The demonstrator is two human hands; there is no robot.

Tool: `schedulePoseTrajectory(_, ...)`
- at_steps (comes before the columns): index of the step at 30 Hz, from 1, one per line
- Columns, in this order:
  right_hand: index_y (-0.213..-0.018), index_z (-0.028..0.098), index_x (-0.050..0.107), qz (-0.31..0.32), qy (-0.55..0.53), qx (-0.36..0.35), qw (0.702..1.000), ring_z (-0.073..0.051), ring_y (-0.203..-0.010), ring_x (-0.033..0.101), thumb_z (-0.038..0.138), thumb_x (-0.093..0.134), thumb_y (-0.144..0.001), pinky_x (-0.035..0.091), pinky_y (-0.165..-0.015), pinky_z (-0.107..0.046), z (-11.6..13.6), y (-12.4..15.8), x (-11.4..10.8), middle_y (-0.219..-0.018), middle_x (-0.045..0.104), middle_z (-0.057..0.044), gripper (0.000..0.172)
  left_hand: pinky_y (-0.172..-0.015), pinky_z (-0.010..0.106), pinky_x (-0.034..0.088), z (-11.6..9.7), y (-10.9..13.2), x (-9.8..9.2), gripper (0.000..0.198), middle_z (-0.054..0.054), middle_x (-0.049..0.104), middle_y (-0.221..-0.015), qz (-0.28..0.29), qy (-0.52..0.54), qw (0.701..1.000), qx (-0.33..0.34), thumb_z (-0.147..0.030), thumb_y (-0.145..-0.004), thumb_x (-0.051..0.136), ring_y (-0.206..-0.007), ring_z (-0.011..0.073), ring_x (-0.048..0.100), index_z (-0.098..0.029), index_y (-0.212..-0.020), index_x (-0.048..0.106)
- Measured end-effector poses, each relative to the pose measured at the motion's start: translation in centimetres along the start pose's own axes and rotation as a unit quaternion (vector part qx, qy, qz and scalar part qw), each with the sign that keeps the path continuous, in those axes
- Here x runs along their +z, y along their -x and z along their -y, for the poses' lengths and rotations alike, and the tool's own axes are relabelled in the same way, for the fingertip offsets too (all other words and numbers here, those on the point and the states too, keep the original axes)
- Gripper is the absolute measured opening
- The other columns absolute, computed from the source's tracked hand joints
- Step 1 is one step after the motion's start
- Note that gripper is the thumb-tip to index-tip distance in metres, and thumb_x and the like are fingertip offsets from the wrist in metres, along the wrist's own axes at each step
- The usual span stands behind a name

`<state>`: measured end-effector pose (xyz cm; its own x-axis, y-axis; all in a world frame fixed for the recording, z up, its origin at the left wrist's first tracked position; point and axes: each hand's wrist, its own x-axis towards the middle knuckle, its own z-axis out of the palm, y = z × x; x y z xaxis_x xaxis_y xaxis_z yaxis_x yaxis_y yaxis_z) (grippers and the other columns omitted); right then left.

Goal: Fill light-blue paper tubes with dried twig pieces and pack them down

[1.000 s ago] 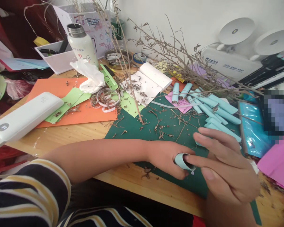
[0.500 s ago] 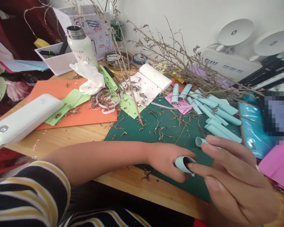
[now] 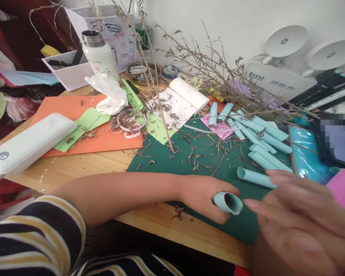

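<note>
My left hand (image 3: 209,195) is wrapped round a light-blue rolled paper tube (image 3: 235,204), its open end facing right. Dark bits show inside the tube. Just right of that end is my right hand (image 3: 301,222), smeared by motion, with its index finger stretched out and apart from the tube. No object shows in it. Another blue paper tube (image 3: 255,178) lies on the green mat (image 3: 172,165), partly behind the right fingers. Farther back, several more blue tubes (image 3: 271,161) are piled up. Dry plant crumbs (image 3: 197,163) are scattered over the mat.
Dry branches (image 3: 204,65) stretch across the back. At left are a white power bank (image 3: 31,140), orange paper (image 3: 117,142), crumpled tissue (image 3: 109,96) and an uncapped bottle (image 3: 100,57). A white router (image 3: 278,78), a blue packet (image 3: 307,153) and pink paper (image 3: 343,193) are on the right.
My right index finger has come out of the tube's mouth, and the right hand has drawn back to the right. My left hand keeps its hold, nearly still.
</note>
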<state>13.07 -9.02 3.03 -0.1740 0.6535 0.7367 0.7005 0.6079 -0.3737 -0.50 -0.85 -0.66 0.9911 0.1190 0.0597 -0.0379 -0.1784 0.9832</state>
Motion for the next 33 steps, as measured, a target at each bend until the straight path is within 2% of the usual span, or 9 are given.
schedulePoseTrajectory(2,-0.082,0.024,0.065,-0.132,0.024,0.041,0.99,-0.025,-0.087,0.054,0.019,0.031,-0.081,0.043,-0.069,-0.041,-1.4,0.3,0.1,-0.092,0.058,-0.003,0.034,-0.053,0.019,0.035,-0.1,0.2,0.0,0.013,-0.006,0.041,-0.058,0.003,0.0,1.0,0.0,-0.014,-0.058,0.052,-0.055,0.0064,0.037,-0.017,-0.063,0.04)
schedulePoseTrajectory(3,-0.075,0.023,0.066,-0.15,0.038,0.082,0.985,-0.024,-0.082,0.055,0.018,0.033,-0.081,0.043,-0.066,-0.04,-2.4,0.3,0.3,-0.085,0.059,-0.004,0.034,-0.053,0.019,0.034,-0.1,0.2,0.0,0.013,-0.006,0.04,-0.058,0.003,-0.001,1.0,0.009,-0.014,-0.059,0.052,-0.056,0.0064,0.037,-0.017,-0.063,0.039)
schedulePoseTrajectory(5,-0.069,0.022,0.064,-0.058,0.076,0.195,0.976,-0.022,-0.078,0.056,0.02,0.039,-0.079,0.043,-0.065,-0.038,-4.3,0.1,1.0,-0.079,0.06,-0.004,0.026,-0.055,0.019,0.035,-0.1,0.3,0.0,0.013,-0.006,0.041,-0.06,-0.002,-0.004,1.0,0.022,-0.015,-0.06,0.052,-0.056,0.0064,0.037,-0.017,-0.064,0.04)
schedulePoseTrajectory(7,-0.073,0.021,0.062,0.075,0.126,0.245,0.958,-0.021,-0.077,0.056,0.027,0.046,-0.077,0.043,-0.066,-0.037,-6.0,-0.2,2.2,-0.079,0.06,-0.004,0.018,-0.054,0.019,0.034,0.0,0.3,0.0,0.013,-0.006,0.041,-0.06,-0.006,-0.009,0.999,0.032,-0.016,-0.06,0.052,-0.056,0.0066,0.036,-0.017,-0.065,0.04)
schedulePoseTrajectory(10,-0.082,0.023,0.062,0.224,0.204,0.239,0.923,-0.023,-0.079,0.055,0.033,0.048,-0.074,0.04,-0.066,-0.038,-7.0,-0.8,4.0,-0.084,0.062,-0.005,0.019,-0.052,0.02,0.033,-0.1,0.3,0.1,0.015,-0.006,0.039,-0.059,-0.001,-0.032,0.999,0.022,-0.016,-0.06,0.052,-0.055,0.007,0.036,-0.018,-0.064,0.037)
schedulePoseTrajectory(13,-0.084,0.025,0.061,0.312,0.251,0.222,0.889,-0.025,-0.083,0.053,0.034,0.045,-0.076,0.034,-0.065,-0.04,-6.6,-1.5,5.2,-0.091,0.062,-0.005,0.02,-0.05,0.02,0.031,-0.4,0.4,0.0,0.017,-0.006,0.037,-0.058,0.011,-0.057,0.998,0.015,-0.016,-0.06,0.051,-0.054,0.007,0.034,-0.018,-0.062,0.035)
schedulePoseTrajectory(17,-0.075,0.022,0.058,0.362,0.247,0.199,0.877,-0.024,-0.084,0.051,0.029,0.04,-0.079,0.031,-0.067,-0.038,-6.1,-2.3,5.8,-0.088,0.061,-0.004,0.02,-0.05,0.02,0.03,-0.6,0.5,0.0,0.019,-0.006,0.033,-0.057,0.017,-0.054,0.998,0.02,-0.014,-0.059,0.051,-0.054,0.0066,0.032,-0.017,-0.06,0.032)
schedulePoseTrajectory(24,-0.074,0.02,0.055,0.343,0.192,0.142,0.909,-0.021,-0.086,0.052,0.027,0.044,-0.077,0.035,-0.073,-0.035,-7.0,-4.0,6.9,-0.087,0.059,-0.006,0.014,-0.052,0.021,0.03,-0.3,0.5,0.0,0.018,-0.006,0.038,-0.059,0.032,-0.054,0.998,0.027,-0.017,-0.06,0.05,-0.056,0.0085,0.036,-0.018,-0.062,0.033)
schedulePoseTrajectory(33,-0.07,0.02,0.052,0.444,0.165,0.151,0.867,-0.016,-0.07,0.052,0.024,0.045,-0.075,0.038,-0.061,-0.028,-8.0,-5.2,8.2,-0.08,0.057,-0.003,0.01,-0.053,0.022,0.032,-0.3,0.4,-0.3,0.016,-0.006,0.039,-0.06,0.05,-0.033,0.998,0.019,-0.017,-0.06,0.05,-0.058,0.0094,0.04,-0.018,-0.062,0.034)
